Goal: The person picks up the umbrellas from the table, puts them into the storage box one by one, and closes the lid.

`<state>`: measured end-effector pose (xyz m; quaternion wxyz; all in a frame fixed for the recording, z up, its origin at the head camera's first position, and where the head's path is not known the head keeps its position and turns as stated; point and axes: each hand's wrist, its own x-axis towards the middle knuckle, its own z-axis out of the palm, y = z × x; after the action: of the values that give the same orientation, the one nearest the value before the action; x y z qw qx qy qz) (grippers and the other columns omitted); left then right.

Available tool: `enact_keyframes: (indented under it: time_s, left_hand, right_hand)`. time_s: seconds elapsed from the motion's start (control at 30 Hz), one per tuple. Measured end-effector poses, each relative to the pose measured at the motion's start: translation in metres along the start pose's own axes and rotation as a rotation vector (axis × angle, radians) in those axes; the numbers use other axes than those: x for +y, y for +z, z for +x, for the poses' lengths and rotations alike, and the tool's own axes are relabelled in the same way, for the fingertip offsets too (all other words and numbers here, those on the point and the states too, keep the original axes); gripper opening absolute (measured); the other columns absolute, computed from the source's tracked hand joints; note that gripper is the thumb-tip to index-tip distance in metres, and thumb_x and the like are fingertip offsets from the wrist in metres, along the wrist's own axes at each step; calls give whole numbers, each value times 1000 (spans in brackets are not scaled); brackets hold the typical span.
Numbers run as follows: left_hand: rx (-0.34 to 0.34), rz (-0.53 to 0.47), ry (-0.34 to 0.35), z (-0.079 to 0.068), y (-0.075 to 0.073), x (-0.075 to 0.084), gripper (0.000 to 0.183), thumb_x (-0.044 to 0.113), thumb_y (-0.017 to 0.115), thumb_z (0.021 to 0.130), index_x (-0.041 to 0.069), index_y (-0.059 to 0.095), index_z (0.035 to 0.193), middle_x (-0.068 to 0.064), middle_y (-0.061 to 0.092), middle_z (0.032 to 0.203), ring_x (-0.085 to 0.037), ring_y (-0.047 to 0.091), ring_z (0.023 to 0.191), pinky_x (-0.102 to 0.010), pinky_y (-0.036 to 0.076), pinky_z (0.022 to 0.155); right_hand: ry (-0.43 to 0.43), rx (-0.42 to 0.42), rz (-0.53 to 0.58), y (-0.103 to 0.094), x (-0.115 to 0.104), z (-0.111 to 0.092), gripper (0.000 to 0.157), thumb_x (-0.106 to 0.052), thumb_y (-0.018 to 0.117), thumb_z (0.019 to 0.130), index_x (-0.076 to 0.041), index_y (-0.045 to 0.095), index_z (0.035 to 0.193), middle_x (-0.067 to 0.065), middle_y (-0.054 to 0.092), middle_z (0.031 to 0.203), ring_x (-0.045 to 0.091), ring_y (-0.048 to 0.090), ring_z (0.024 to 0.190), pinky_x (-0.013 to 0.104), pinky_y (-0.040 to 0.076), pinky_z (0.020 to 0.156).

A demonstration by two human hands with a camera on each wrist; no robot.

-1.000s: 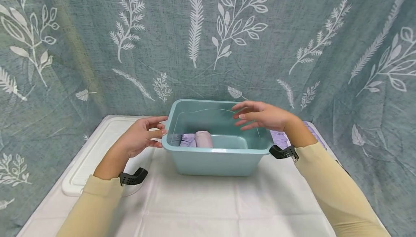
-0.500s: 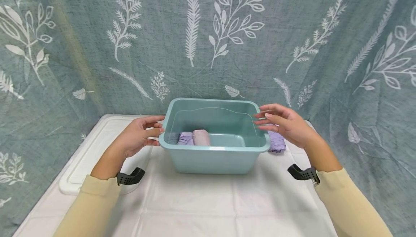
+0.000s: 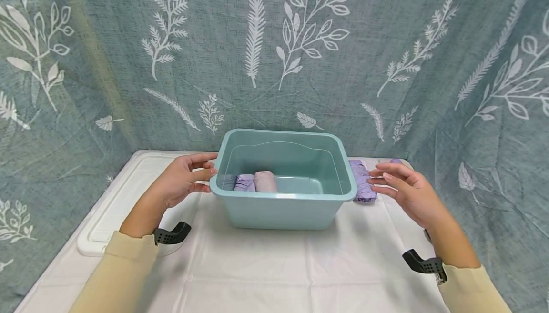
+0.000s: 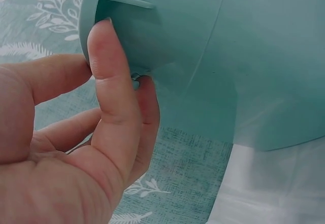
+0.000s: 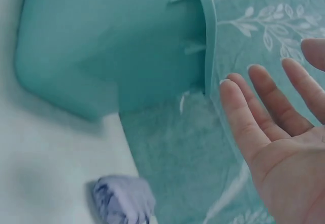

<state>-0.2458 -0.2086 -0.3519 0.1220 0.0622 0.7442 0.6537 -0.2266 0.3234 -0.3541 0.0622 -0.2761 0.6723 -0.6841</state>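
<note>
A teal plastic storage bin (image 3: pixel 279 213) stands upright at the back of the table. Inside it, along the left end, lie a purple rolled cloth (image 3: pixel 245 183), a pale pink rolled cloth (image 3: pixel 266 182) and a grey-blue roll (image 3: pixel 228 182) partly behind the rim. My left hand (image 3: pixel 184 179) holds the bin's left rim, thumb and fingers bent at the edge, as the left wrist view (image 4: pixel 117 107) shows. To the right of the bin, my right hand (image 3: pixel 405 194) hovers with relaxed, spread fingers and holds nothing. Beside its fingertips lies a purple cloth bundle (image 3: pixel 362 186).
A white lid (image 3: pixel 116 208) lies flat on the left, partly under the left arm. Behind the right hand, a bit of another purple item (image 3: pixel 395 161) shows. White cloth (image 3: pixel 257 275) covers the table; a leaf-patterned curtain (image 3: pixel 231 65) hangs close behind the bin.
My right hand has moved from above the bin's interior rightward, past the right rim, to beside the purple bundle. The left hand stays at the left rim.
</note>
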Motion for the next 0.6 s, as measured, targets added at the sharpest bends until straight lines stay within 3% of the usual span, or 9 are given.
enact_keyframes:
  time_s: [0.17, 0.27, 0.6]
  left_hand:
    - [-4, -4, 5, 0, 0, 0, 61, 12, 63, 103, 2, 38, 158, -5, 49, 114, -8, 66, 83, -28, 62, 75]
    - [-5, -2, 9, 0, -1, -1, 62, 12, 63, 102, 2, 38, 157, -5, 50, 114, -8, 67, 83, -28, 62, 75]
    - [-3, 5, 13, 1, -3, -2, 62, 14, 65, 102, 3, 39, 157, -5, 52, 114, -10, 69, 84, -30, 63, 76]
  right_hand:
    - [-46, 54, -25, -10, 10, -21, 33, 4, 37, 109, 11, 50, 139, 5, 66, 128, 21, 68, 121, 32, 57, 102]
    - [-53, 89, -62, -15, 14, -32, 34, 6, 38, 108, 12, 51, 138, 3, 68, 127, 20, 67, 121, 32, 57, 101]
    - [44, 200, -187, -33, 28, -72, 34, 5, 43, 107, 12, 51, 139, -4, 71, 126, 11, 69, 118, 28, 58, 97]
